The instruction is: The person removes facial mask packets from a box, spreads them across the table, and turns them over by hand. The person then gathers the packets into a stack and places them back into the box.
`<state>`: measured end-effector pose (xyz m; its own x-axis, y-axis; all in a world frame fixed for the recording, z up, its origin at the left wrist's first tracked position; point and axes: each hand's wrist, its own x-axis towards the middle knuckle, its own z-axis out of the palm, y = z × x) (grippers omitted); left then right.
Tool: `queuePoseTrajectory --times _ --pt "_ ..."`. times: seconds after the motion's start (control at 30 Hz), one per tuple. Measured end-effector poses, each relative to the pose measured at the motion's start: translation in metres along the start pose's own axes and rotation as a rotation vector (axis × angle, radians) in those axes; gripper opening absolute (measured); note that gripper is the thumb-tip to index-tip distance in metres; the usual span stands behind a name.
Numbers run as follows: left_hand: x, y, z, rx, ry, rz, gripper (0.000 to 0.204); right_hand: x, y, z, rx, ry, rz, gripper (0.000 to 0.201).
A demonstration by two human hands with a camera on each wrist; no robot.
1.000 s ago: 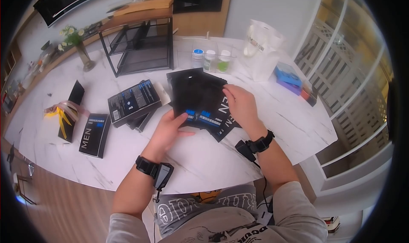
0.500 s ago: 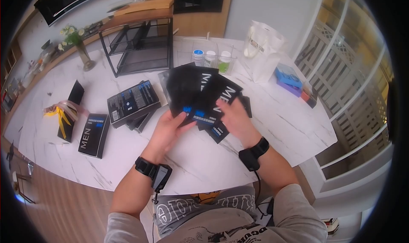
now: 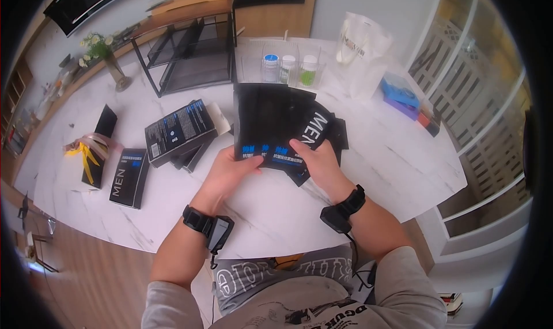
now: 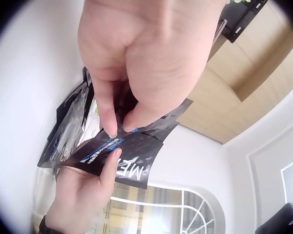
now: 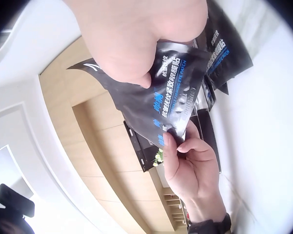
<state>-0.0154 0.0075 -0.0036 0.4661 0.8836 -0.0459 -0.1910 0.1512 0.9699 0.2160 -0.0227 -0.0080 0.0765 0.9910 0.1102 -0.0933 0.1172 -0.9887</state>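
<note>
Both hands hold a fan of black eye patch sachets (image 3: 268,116) above the table, printed MEN in white with blue lettering. My left hand (image 3: 230,172) pinches their lower left edge, thumb on the front and fingers behind. On the right side my right hand (image 3: 324,166) grips the fan, its thumb over the front sachet. In the right wrist view the left hand (image 5: 193,175) pinches the sachets' corner between thumb and fingers. More sachets (image 5: 229,56) show behind the held ones, on the side toward the tabletop. The fingers behind the fan are mostly hidden in the head view.
Black boxes (image 3: 180,130) are stacked on the left, one with its flap up. Another MEN box (image 3: 128,179) lies nearer, beside a ribboned black box (image 3: 101,147). Behind are a mesh rack (image 3: 193,58), bottles (image 3: 308,70) in a clear organizer, and a white bag (image 3: 363,52).
My right hand has moved from the sachets' upper right edge down to their lower right side. The fan spread at half a second ago and now looks more drawn together.
</note>
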Motion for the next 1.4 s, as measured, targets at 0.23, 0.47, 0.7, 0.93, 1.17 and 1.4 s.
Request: queuePoseTrajectory --times 0.23,0.47,0.7,0.93,1.17,1.4 --pt "-0.005 0.007 0.012 -0.125 -0.032 -0.037 0.02 -0.002 0.009 0.008 0.036 0.038 -0.113 0.025" --pt "-0.004 0.005 0.017 -0.267 0.007 -0.044 0.023 -0.008 -0.003 0.005 -0.036 0.02 -0.045 0.022" --pt "-0.004 0.004 0.017 -0.303 0.03 -0.018 0.023 -0.008 0.002 0.004 0.025 0.023 -0.045 0.028" --pt "-0.006 0.005 0.017 -0.211 -0.006 -0.021 0.026 -0.007 0.003 0.004 0.177 -0.025 -0.066 0.029" --pt "-0.005 0.005 0.015 -0.141 -0.015 -0.025 0.029 -0.006 0.003 0.005 0.018 -0.018 -0.055 0.03" --pt "-0.005 0.005 0.016 -0.193 -0.006 -0.029 0.033 -0.007 0.005 0.007 0.068 -0.007 -0.076 0.027"
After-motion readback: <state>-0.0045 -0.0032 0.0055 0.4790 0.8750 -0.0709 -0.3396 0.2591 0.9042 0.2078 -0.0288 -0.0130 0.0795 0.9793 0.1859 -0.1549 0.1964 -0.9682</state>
